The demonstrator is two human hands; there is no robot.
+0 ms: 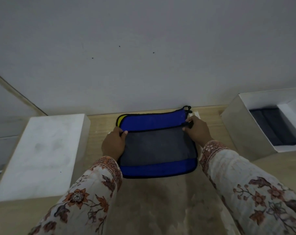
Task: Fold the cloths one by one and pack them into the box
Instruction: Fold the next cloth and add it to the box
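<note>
head view: a blue cloth with black edging and a grey underside [158, 146] lies on the pale wooden table [160, 209], close to the white wall [144, 48]. its near part is turned over so the grey side faces up, with a blue band showing along the near edge and a wider blue band beyond the folded edge. a yellow cloth [120, 119] peeks out from under the far left corner of the blue one.

the left hand [113, 144] pinches the left end of the folded edge, thumb on top and fingers curled around the cloth. the right hand [195, 129] grips the right end of the same edge, fingers closed over a small black loop there. both wrists wear pale sleeves with a rust floral print [245, 189].

an open white cardboard box [245, 129] stands at the right of the table, well apart from the cloth, with a dark folded cloth [272, 128] lying inside. a closed white rectangular box [42, 155] sits at the left.
</note>
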